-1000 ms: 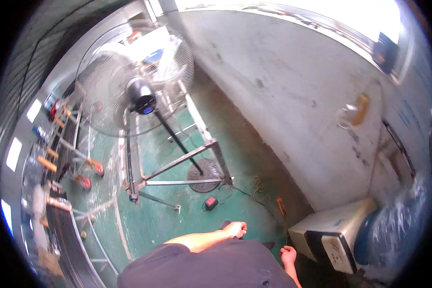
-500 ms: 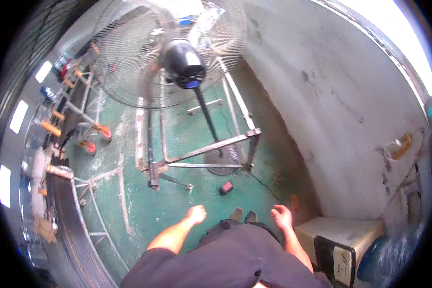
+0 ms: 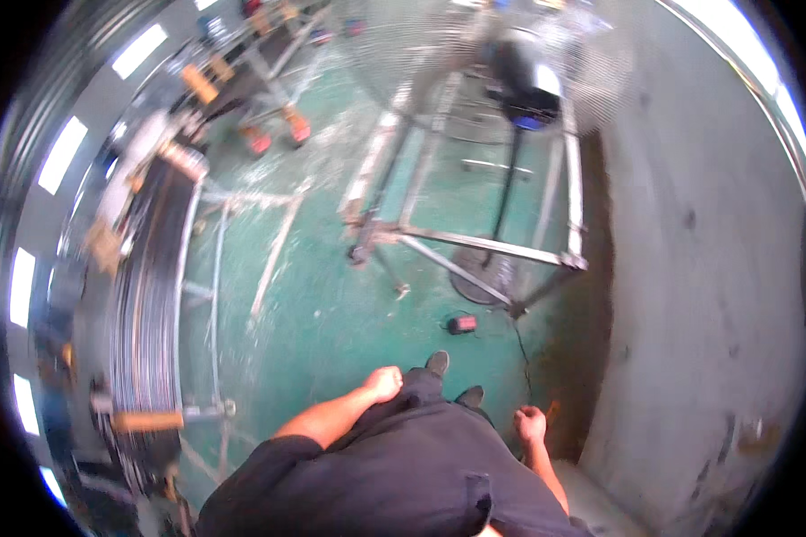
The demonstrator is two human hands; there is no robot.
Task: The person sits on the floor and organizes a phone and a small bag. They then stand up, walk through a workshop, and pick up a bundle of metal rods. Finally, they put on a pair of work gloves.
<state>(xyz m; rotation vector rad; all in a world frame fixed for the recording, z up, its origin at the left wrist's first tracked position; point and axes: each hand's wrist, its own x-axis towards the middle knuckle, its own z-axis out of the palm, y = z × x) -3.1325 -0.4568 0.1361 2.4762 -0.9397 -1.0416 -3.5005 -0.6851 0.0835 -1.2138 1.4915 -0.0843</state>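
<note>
My left hand (image 3: 384, 383) hangs in front of my dark trousers, its fingers curled into a loose fist with nothing visible in it. My right hand (image 3: 530, 423) is low at my right side, near the wall's foot, its fingers also curled in and no held thing showing. On the green floor ahead of my shoes lies a small red and black object (image 3: 461, 324), its kind unclear. Beyond it stands a large black pedestal fan (image 3: 524, 76) on a round base (image 3: 482, 276), behind the bars of a metal frame (image 3: 483, 243). Neither hand touches these.
A grey wall (image 3: 707, 224) runs along the right. At the left, long dark bars or strips (image 3: 144, 295) lie on a rack (image 3: 215, 295) with metal legs. A trolley with orange castors (image 3: 296, 123) stands farther back. A cable (image 3: 523, 353) trails over the floor near the wall.
My view has turned left, so fan and frame sit farther right and the rack shows more. My feet are now apart in a stride. The right hand's fingers look more curled.
</note>
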